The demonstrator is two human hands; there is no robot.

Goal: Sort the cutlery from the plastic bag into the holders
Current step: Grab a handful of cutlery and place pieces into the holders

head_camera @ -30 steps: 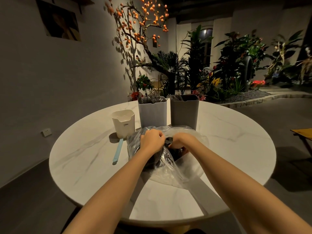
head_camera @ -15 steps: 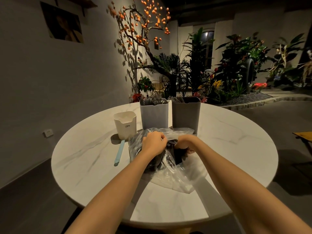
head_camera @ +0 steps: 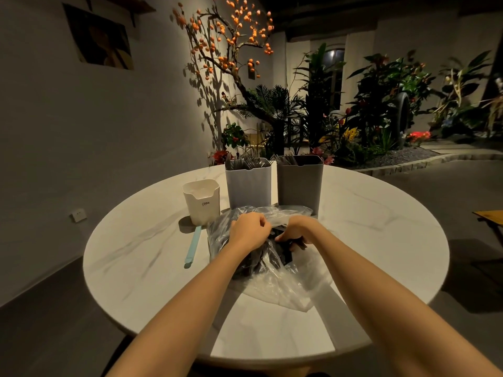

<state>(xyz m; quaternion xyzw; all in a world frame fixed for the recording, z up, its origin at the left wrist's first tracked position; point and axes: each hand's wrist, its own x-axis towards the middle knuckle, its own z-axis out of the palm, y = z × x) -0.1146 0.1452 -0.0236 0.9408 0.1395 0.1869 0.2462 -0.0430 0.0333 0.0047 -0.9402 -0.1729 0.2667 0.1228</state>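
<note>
Cutlery (head_camera: 275, 257), dark and loosely heaped, lies inside the clear plastic bag (head_camera: 275, 281) at the centre of the frame, on the round marble table (head_camera: 381, 240). Left hand (head_camera: 251, 231): fingers curled, pinching the bag's film at its mouth. Right hand (head_camera: 296, 231): fingers curled down into the opening among the dark pieces; whether they already hold one cannot be told, as the fingertips are hidden by bag and contents. Just above the hands in the frame stand three holders: a small white holder (head_camera: 202, 201) at the centre left, a light grey holder (head_camera: 249, 183) already bristling with forks, and a dark grey holder (head_camera: 299, 182) with a few handles showing at its left rim. A pale blue utensil (head_camera: 192, 248) lies flat on the table, below the white holder and left of the bag.

Step in hand, as judged: opening the bag and reaching for the next piece; sorting appears partly done, since much cutlery is still bagged. The next move calls for the left hand to hold the mouth wide while the right isolates a single piece, identifies its type, and lifts it clear of the clinging film toward the matching holder
</note>
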